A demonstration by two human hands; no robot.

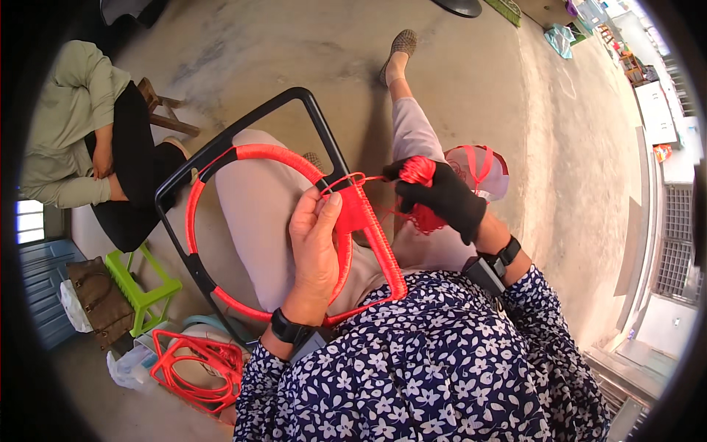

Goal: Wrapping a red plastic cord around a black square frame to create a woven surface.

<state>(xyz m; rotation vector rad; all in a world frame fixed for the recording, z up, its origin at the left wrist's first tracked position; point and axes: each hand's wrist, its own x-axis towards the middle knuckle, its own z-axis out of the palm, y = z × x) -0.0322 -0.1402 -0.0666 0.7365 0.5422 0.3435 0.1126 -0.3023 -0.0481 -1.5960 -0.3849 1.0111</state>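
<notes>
Across my lap lies a black frame [322, 121], rounded at the corners, with a ring [265, 152] inside it. Red cord is wound tightly over most of the ring and the frame's near right side. My left hand [313, 247], bare, grips the frame where ring and side bar meet, its thumb beside a loose loop of red cord [355, 177]. To the right, my right hand [449, 202], in a black glove, is closed around a bundle of red cord [417, 171]. A strand runs between the bundle and the frame. The left fingertips are partly hidden.
At left a person in a light green top [81, 140] sits by a wooden stool [166, 110]. A green plastic stool [143, 291], a brown bag [99, 298] and red wrapped frames [199, 368] stand lower left. A red-and-clear bag [490, 173] lies beyond my right hand.
</notes>
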